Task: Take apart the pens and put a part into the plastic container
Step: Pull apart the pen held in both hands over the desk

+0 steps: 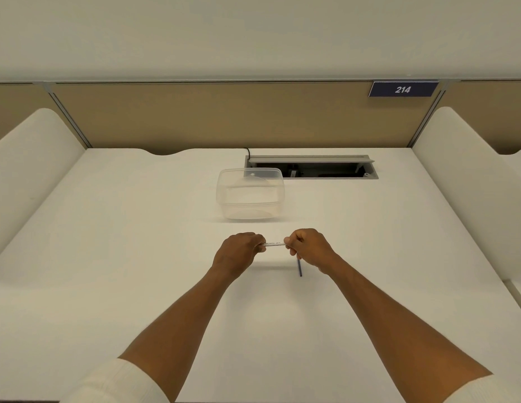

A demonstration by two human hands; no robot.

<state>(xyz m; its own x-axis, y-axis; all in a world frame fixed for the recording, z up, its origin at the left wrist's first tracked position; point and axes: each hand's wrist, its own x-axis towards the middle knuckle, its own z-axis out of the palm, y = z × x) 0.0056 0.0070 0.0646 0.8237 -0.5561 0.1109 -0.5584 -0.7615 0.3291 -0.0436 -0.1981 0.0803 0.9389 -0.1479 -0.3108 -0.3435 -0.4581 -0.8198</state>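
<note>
Here, both hands grip pen; plastic container empty, lidless.

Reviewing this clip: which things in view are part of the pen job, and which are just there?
Part of the job:
left hand and right hand, each gripping an end of the white pen
thin blue pen part below the right hand
clear plastic container, open

Just there:
cable tray in the desk
number sign

At the centre of the frame, the left hand and right hand grip a white pen by its ends; the clear plastic container sits just above on the counter.
</note>
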